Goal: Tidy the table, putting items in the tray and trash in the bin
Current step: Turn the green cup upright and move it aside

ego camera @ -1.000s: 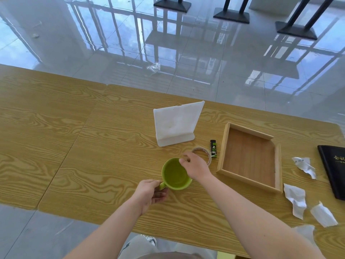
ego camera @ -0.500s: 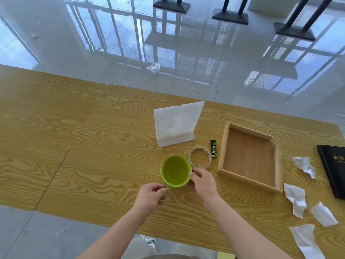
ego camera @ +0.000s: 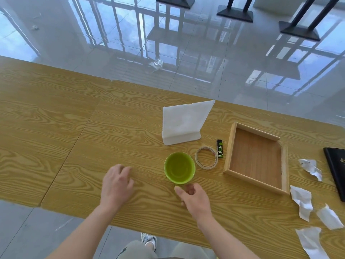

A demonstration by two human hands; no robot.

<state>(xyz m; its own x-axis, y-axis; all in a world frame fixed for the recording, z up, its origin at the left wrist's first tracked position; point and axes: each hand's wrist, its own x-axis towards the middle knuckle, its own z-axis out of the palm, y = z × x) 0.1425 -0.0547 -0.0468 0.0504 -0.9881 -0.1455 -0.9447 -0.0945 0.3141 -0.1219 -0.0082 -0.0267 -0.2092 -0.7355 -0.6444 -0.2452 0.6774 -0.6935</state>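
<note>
The green cup [ego camera: 179, 168] stands upright on the wooden table [ego camera: 78, 131], between the tape roll [ego camera: 206, 157] and the hands; the right hand [ego camera: 194, 200] pinches its handle at the near rim; the left hand [ego camera: 116, 184] rests loosely spread, holding nothing; the wooden tray [ego camera: 229, 146] lies well right, beside a lighter [ego camera: 220, 148]

**Room condition: glossy tiled floor, wood-grain tables, strong daylight**

The floor [ego camera: 214, 58] is laid in large pale grey tiles with a high gloss. It mirrors a barred window frame and bright sky. Beyond the table [ego camera: 56, 128], three black flat pedestal bases [ego camera: 234, 13] with dark posts stand on the tiles. The table surface is yellow wood-grain laminate; a seam divides it into two adjoining tops. A small clear scrap [ego camera: 155, 63] lies on the floor beyond the table's far edge.
</note>
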